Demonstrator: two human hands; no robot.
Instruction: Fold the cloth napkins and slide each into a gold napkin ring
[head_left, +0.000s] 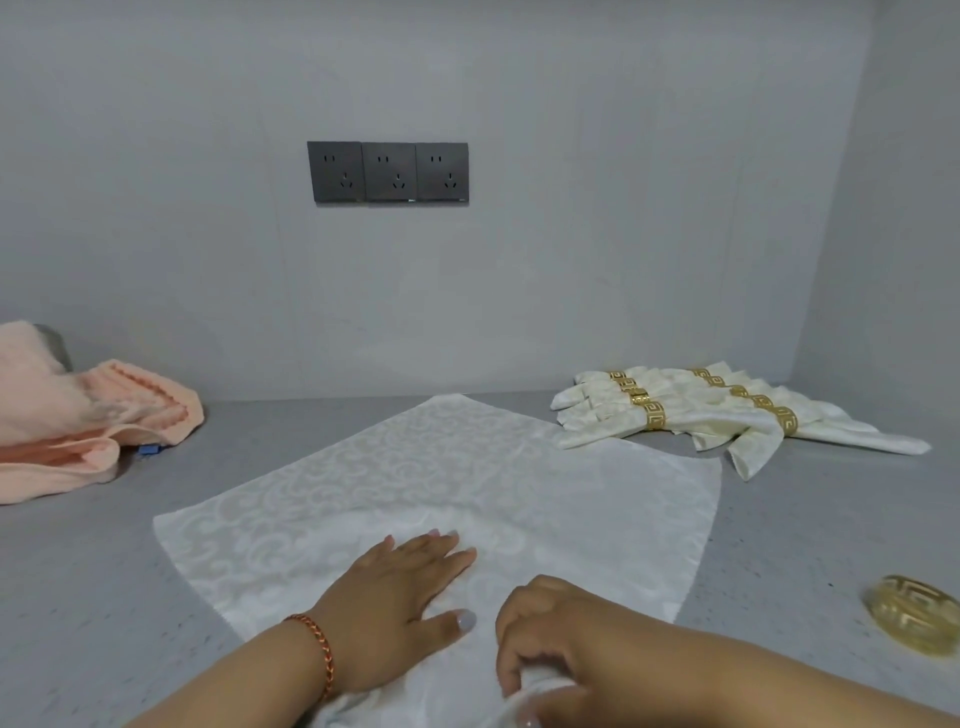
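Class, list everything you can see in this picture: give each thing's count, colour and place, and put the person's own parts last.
Flat patterned cloth napkin: one, white, spread at the counter's middle.
Folded napkins in gold napkin rings: a pile, exact count unclear, cream with gold bands, back right.
Loose gold napkin ring: one, gold, near right edge.
Fluffy towel: one, peach-pink, back left.
Small blue item: one, partly hidden under the towel.
Wall sockets: three, dark grey, on the back wall.
Speckled counter: one, grey.
Braided bracelet: one, red-orange, left wrist.
Left hand: flat on the napkin.
Right hand: gripping the napkin's near corner.
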